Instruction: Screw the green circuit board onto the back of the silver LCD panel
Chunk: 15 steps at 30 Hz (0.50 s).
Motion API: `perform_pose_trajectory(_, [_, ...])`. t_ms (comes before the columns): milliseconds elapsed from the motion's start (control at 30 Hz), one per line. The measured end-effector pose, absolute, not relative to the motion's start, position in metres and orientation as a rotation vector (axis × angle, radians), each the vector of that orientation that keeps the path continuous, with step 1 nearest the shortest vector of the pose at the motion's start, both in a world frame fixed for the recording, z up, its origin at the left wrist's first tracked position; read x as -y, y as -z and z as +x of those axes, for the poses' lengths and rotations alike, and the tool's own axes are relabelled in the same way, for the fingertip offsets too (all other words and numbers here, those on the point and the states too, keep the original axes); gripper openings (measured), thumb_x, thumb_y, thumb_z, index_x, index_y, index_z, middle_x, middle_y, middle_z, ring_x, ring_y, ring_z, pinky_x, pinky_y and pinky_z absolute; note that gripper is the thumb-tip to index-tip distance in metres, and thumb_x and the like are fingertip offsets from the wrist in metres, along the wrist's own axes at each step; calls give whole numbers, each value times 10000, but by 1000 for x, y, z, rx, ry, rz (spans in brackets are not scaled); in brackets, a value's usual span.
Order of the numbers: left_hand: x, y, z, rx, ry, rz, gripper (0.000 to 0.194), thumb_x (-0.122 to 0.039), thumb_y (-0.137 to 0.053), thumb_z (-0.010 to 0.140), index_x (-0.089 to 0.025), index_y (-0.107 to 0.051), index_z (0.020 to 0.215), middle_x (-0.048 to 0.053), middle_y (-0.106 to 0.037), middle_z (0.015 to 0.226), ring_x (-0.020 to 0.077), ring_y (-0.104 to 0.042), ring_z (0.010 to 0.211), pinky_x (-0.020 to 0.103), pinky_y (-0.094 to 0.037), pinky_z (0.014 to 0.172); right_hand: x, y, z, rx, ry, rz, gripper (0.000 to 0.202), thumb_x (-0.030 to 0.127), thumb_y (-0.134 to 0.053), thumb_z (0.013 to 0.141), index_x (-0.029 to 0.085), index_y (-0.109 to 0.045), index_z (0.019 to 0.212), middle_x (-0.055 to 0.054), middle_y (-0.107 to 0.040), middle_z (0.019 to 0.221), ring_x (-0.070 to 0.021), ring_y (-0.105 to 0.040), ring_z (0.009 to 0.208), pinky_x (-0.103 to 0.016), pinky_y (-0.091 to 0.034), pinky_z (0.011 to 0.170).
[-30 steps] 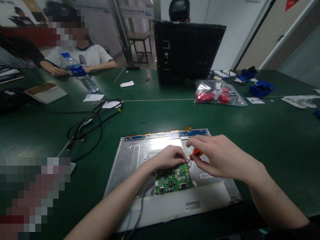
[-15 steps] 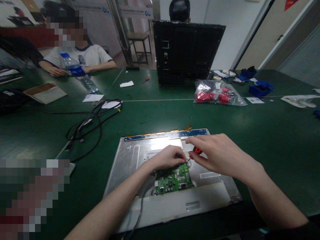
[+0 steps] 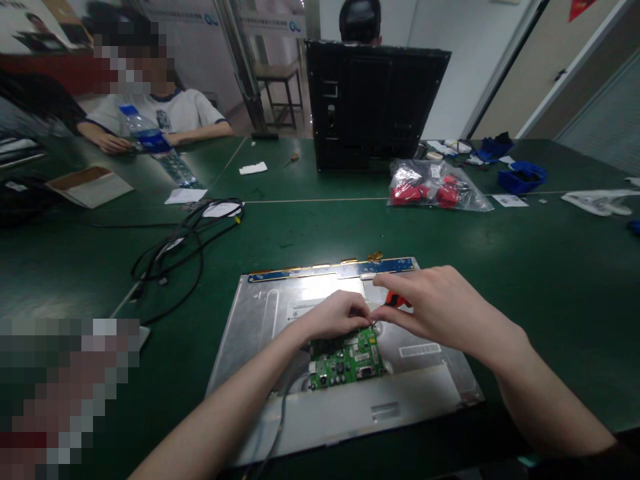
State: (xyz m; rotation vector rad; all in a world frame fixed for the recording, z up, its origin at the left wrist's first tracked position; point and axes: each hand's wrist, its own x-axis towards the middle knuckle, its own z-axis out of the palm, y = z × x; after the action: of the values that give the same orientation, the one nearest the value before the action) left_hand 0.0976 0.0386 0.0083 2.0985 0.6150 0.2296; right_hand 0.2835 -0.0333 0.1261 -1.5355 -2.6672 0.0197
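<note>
A green circuit board [image 3: 345,360] lies on the silvery back of a flat display panel [image 3: 245,340]. My left hand [image 3: 337,313] rests at the board's upper edge, its fingertips pinched together; whatever they hold is hidden. In my right hand [image 3: 445,310] is a screwdriver [image 3: 397,300] with a red and black handle, partly covered by the fingers. Its thin tip points down at the board's upper right corner, close to my left fingertips. Along the panel's far edge runs a narrow blue circuit strip [image 3: 330,272].
Coiled black cables [image 3: 200,233] lie to the left, near a tilted water bottle [image 3: 160,147]. Beyond the panel stand a black monitor housing [image 3: 375,107] and a plastic bag of red parts [image 3: 435,189]. A person [image 3: 165,113] sits across at the left; another is behind the housing.
My right thumb and fingers have shifted slightly on the screwdriver, the thumb now nearer the tip and my left fingertips. My left hand, the board and the panel stay in place.
</note>
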Motion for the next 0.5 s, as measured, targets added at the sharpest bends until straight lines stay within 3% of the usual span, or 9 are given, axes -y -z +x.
perform_pose_trajectory(100, [-39,-7,97,-625,-240,2086,76,-142,-642,817,-137,-712,845,5,-676,771,150,-593,720,220,-420,661,33,-126,283,2681,6,-1556,279,464,-481,953,222,-619,970,-18,-677,724,-161,-582,578,-258,-223,514])
perform_pose_trajectory(200, [-39,-4,97,-594,-266,2058,97,-123,-642,815,-130,-717,874,34,-705,856,170,-624,787,239,-448,723,32,-125,282,2692,-4,-1518,218,361,-467,963,204,-607,906,-18,-673,728,-145,-566,570,-258,-213,513])
perform_pose_trajectory(300, [-39,-3,97,-584,-272,2049,93,-116,-640,817,-136,-718,864,32,-703,850,167,-626,789,238,-457,733,33,-126,282,2684,-63,-1476,139,281,-484,927,183,-582,943,-32,-671,798,-140,-561,612,-256,-238,522])
perform_pose_trajectory(500, [-39,-4,98,-571,-269,2055,79,-106,-640,813,-137,-712,821,9,-675,771,145,-603,734,217,-445,693,37,-129,283,2688,-168,-1400,193,244,-505,892,176,-571,1060,-52,-673,939,-165,-594,742,-269,-307,575])
